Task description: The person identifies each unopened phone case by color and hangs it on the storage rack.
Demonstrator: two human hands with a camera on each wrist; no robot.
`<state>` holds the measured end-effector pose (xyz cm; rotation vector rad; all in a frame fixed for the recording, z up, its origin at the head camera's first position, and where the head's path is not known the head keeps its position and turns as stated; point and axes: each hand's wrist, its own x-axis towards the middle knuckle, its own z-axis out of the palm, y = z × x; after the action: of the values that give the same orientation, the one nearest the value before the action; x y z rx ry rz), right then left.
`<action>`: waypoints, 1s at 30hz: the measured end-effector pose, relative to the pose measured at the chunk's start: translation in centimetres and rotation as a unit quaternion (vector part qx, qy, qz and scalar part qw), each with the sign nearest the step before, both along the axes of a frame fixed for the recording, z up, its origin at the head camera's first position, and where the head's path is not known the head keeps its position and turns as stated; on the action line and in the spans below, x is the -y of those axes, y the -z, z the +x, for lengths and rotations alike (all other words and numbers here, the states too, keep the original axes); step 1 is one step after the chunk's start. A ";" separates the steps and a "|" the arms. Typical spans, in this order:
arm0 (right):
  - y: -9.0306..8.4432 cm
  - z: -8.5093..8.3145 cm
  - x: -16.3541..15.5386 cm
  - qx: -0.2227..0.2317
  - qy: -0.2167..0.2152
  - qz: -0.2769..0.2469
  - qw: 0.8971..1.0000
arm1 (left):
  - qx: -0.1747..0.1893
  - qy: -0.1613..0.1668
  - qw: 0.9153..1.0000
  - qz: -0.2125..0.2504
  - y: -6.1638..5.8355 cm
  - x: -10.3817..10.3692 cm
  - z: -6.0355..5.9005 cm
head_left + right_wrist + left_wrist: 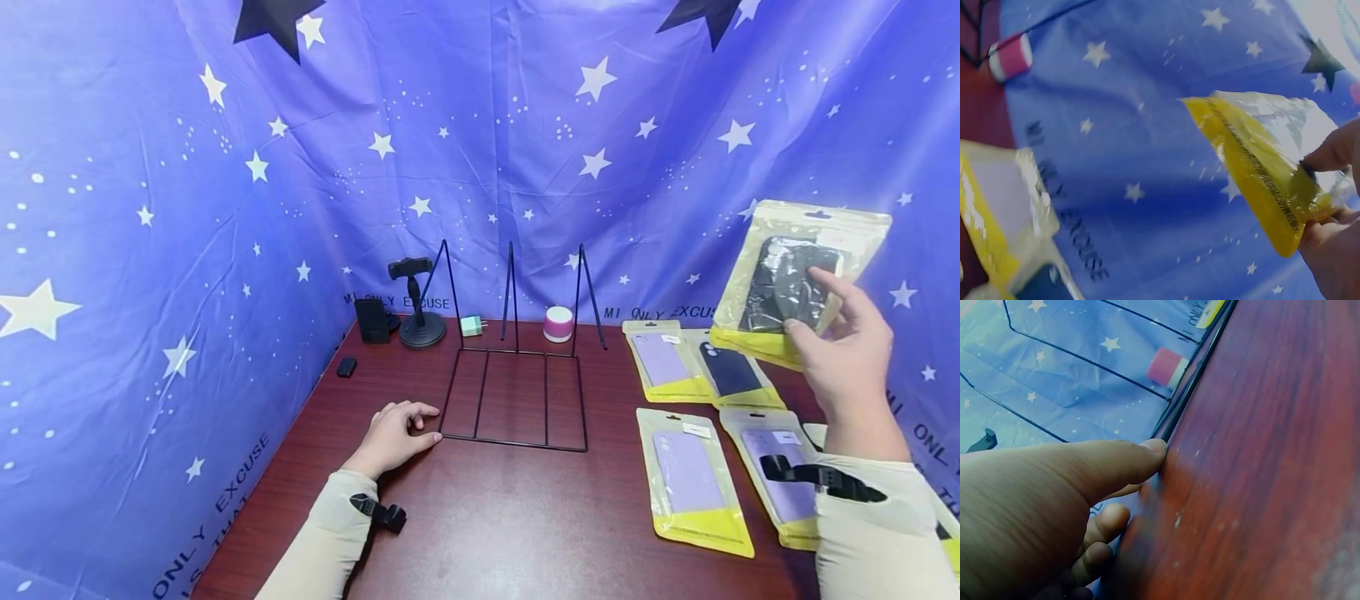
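My right hand [855,350] is raised at the right and pinches a clear, yellow-bottomed bag with a dark phone case [783,279] inside. In the right wrist view, the bag's yellow printed strip [1247,181] faces the camera, with the thumb and fingers on either side of the bag. On the table, my left hand [393,437] rests beside the front left corner of a black wire rack [512,442]. The left wrist view has the thumb tip [1155,447] right at the rack's wire, the other fingers loosely bent below it.
Bagged phone cases, including a lilac one [686,471] and a dark one [727,367], lie at the right. Behind the rack are a black phone stand [422,329], a green charger [472,326] and a pink-and-white round container [557,325]. A starry curtain [480,150] hangs behind.
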<state>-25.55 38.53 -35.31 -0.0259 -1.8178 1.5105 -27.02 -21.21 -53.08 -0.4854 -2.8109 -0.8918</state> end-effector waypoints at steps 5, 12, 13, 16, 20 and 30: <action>-0.6 0.7 1.6 -0.088 -0.147 -0.075 0.982 | -0.007 0.000 1.000 0.001 0.0 0.0 0.0; -1.4 1.6 3.7 -0.126 -0.179 -0.116 0.969 | -0.001 0.009 1.000 0.014 0.0 -0.1 0.1; -1.5 1.7 3.8 -0.129 -0.174 -0.115 0.969 | -0.003 0.009 1.000 0.016 0.1 -0.1 0.1; -1.7 2.1 4.2 -0.146 -0.162 -0.122 0.968 | -0.003 0.012 1.000 0.017 0.2 -0.1 0.2; -2.0 2.7 4.5 -0.169 -0.139 -0.104 0.970 | 0.000 0.016 1.000 0.019 0.2 -0.1 0.2; -3.0 4.2 5.7 -0.224 -0.203 -0.099 0.948 | -0.006 0.011 1.000 0.015 0.3 -0.2 0.3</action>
<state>-21.30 32.84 -32.35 0.5823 -1.3504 1.7996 -26.67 -21.02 -53.36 -0.5174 -2.7825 -0.9315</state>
